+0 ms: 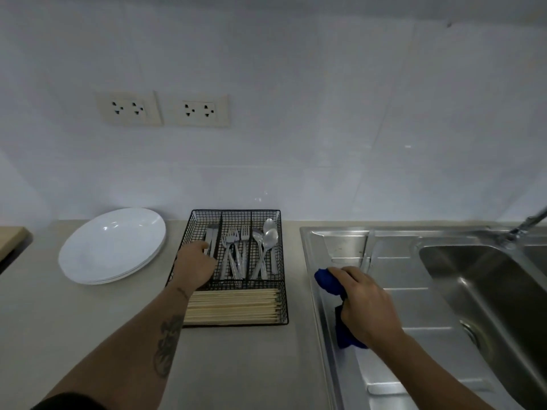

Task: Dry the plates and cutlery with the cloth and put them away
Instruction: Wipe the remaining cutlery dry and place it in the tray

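A black wire cutlery basket [282, 261] stands on the counter, with knives [211, 236] in its left compartment, forks [235, 250] in the middle and spoons [268, 241] on the right. Wooden chopsticks [233, 306] fill its front section. My left hand [194, 266] reaches into the left compartment and touches the knives; whether it grips one is hidden. My right hand [367, 303] is closed around a bunched blue cloth [328, 282] over the sink's draining board [399, 261]. A stack of white plates [112, 245] lies left of the basket.
The steel sink basin [488, 291] and tap [527, 223] are at the right. Two double wall sockets [162, 109] sit above the counter. A wooden surface edge [11, 238] shows at the far left. Grey countertop [236, 365] stretches in front of the basket.
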`<act>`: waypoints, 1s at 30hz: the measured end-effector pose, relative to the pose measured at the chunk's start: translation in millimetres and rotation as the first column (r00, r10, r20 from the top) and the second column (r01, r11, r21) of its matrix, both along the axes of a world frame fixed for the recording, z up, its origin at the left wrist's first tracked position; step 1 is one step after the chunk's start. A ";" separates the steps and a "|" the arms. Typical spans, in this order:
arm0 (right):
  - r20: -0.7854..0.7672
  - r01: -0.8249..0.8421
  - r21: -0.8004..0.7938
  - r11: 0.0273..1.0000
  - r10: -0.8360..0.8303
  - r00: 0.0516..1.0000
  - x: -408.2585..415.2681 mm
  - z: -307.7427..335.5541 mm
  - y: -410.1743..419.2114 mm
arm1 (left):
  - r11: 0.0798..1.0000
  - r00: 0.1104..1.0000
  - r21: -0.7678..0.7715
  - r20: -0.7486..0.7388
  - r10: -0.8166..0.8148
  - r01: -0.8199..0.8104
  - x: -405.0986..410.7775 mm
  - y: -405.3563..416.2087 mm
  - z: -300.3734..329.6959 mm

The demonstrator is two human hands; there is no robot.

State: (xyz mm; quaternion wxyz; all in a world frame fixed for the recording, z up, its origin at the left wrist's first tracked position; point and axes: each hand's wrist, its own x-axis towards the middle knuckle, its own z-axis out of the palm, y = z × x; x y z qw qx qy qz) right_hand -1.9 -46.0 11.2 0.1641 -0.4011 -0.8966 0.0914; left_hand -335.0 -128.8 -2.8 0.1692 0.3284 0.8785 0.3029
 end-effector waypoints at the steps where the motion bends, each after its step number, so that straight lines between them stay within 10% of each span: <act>1: 0.010 0.012 -0.004 1.000 -0.012 1.000 4.3 0.9 1.7 | 1.000 1.000 0.026 -0.021 -0.015 0.016 11.2 3.8 3.7; 11: 0.070 0.066 -0.034 0.997 -0.063 0.996 66.5 7.1 28.8 | 0.937 0.965 0.238 -0.008 -0.261 0.255 171.2 73.7 13.4; 30: 0.039 0.084 -0.251 0.964 -0.077 0.996 169.2 -44.5 84.3 | 0.976 0.970 -0.112 -0.135 -0.200 0.186 298.7 199.6 -52.8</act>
